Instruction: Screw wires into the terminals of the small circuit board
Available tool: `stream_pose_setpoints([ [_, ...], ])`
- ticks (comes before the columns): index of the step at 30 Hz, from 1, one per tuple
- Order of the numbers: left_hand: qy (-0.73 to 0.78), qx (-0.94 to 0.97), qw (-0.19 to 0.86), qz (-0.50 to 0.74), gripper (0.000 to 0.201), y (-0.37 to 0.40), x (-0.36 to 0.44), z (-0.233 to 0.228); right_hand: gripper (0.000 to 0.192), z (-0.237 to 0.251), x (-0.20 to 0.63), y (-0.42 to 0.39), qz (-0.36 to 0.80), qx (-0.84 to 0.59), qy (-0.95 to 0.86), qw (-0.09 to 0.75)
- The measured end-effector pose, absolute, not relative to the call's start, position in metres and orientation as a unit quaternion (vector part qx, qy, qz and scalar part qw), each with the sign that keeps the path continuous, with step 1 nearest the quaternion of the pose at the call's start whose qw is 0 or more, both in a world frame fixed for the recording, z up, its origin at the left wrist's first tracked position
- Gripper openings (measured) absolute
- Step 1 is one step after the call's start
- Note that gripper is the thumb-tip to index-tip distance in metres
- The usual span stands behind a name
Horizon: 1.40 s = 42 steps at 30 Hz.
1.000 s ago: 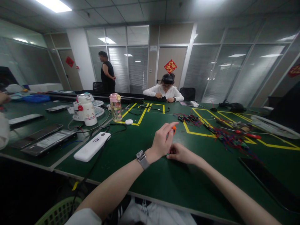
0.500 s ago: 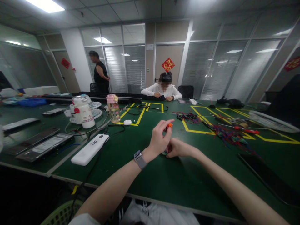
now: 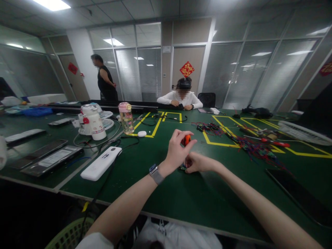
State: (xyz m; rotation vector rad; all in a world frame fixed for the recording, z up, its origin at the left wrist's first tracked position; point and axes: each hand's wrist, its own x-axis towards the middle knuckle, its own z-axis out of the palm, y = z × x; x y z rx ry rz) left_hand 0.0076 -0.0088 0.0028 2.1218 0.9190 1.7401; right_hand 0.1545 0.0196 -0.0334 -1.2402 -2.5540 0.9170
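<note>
Green table (image 3: 166, 193) mid-span, bare room toward near edge; left hand (image 3: 177, 150) pinches orange-handled tool (image 3: 186, 140); right hand (image 3: 198, 162) curled, apparently over small part.

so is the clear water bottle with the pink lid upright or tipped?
Upright. The clear water bottle with the pink lid stands on its base on the green table, lid on top.

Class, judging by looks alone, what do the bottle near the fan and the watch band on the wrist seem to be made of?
Bottle: probably clear plastic, since the liquid shows through, with an opaque pink lid. Watch band: grey, matte; metal mesh or fabric, too small to tell.
</note>
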Motion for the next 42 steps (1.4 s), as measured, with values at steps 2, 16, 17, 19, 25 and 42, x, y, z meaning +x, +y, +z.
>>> stream_pose_setpoints([
  [2,0.305,0.737,0.142,0.586,0.021,-0.009,0.007,0.003,0.01,-0.033,0.155,0.019,0.303,-0.414,-0.854,0.079],
  [16,0.284,0.769,0.135,0.556,0.029,-0.009,0.007,0.0,0.011,-0.04,0.157,0.021,0.314,-0.404,-0.852,0.108],
  [17,0.28,0.773,0.135,0.553,0.032,-0.009,0.007,0.001,0.012,-0.04,0.158,0.021,0.318,-0.405,-0.849,0.114],
  [19,0.275,0.778,0.128,0.55,0.034,-0.01,0.007,0.001,0.014,-0.039,0.159,0.019,0.324,-0.41,-0.843,0.124],
  [25,0.271,0.792,0.076,0.542,0.024,-0.013,0.007,0.0,0.018,-0.036,0.159,0.009,0.306,-0.433,-0.837,0.135],
  [42,0.274,0.795,0.081,0.534,0.024,-0.017,0.006,0.002,0.006,-0.033,0.153,-0.007,0.199,-0.404,-0.881,0.143],
])
